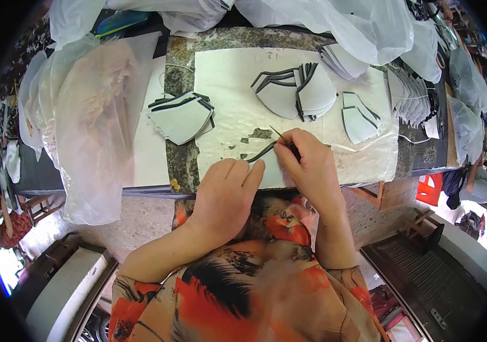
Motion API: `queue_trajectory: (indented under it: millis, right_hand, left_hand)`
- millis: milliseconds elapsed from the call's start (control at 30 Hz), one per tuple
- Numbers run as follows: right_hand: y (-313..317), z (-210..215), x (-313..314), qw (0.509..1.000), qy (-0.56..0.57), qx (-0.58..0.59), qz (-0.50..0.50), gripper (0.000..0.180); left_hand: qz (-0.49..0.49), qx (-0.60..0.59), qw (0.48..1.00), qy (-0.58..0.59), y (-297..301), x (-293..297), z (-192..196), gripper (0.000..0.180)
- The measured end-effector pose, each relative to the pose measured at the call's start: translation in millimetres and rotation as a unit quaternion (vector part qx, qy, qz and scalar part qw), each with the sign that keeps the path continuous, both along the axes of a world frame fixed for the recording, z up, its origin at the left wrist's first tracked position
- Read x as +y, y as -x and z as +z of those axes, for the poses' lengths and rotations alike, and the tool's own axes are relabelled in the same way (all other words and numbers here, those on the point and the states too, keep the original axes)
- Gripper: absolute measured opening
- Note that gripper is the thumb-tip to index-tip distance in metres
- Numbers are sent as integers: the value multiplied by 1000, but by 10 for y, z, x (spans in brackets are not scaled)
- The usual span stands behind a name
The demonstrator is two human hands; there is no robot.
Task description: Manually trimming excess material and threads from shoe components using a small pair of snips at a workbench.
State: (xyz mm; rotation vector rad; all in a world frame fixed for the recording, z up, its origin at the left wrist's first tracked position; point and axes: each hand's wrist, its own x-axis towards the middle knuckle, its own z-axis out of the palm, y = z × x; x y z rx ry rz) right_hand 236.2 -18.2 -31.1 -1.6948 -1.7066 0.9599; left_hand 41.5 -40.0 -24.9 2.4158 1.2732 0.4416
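Observation:
At the table's near edge, a pale cut piece [272,172] with a black curved strip along its far edge lies between my hands. My left hand [225,191] is closed, its fingers bent down onto the left side of that piece. In my right hand [310,158] is a thin, dark pointed tool [278,134], its tip sticking out forward and left; the fist hides most of it, so its exact kind is unclear. The right fingers are close to the end of the black strip.
Black-edged piece stacks lie at left [182,118], far middle [295,91] and right [361,118] on a worn white sheet [226,74]. Plain pieces [343,61] sit farther back. A plastic bag [98,114] hangs over the left edge; a white cord [363,147] crosses at right.

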Motion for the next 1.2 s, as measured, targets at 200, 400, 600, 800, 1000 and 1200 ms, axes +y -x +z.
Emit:
queue_trajectory:
  millis: [200, 400, 600, 800, 1000, 1200]
  right_hand:
    - [-19, -4, 18, 1000, 5, -11, -7, 14]
    - [-12, -58, 32, 999, -10, -19, -30, 15]
    - [-9, -58, 43, 999, -11, -23, -32, 15]
    - [-31, -26, 48, 997, 27, -24, -62, 17]
    - [-34, -44, 31, 995, 33, -38, -87, 18]
    - [-73, -44, 1, 992, 38, -40, -110, 23]
  left_hand:
    - [-29, 25, 999, 21, 25, 41, 20, 44]
    - [-30, 52, 997, 43, -18, 126, 88, 47]
    - [-49, 70, 995, 56, -27, 183, 143, 49]
    - [-52, 80, 992, 84, -85, 244, 184, 50]
    - [-43, 56, 993, 96, -80, 242, 166, 56]
    - [-3, -12, 994, 109, -62, 109, 83, 60]
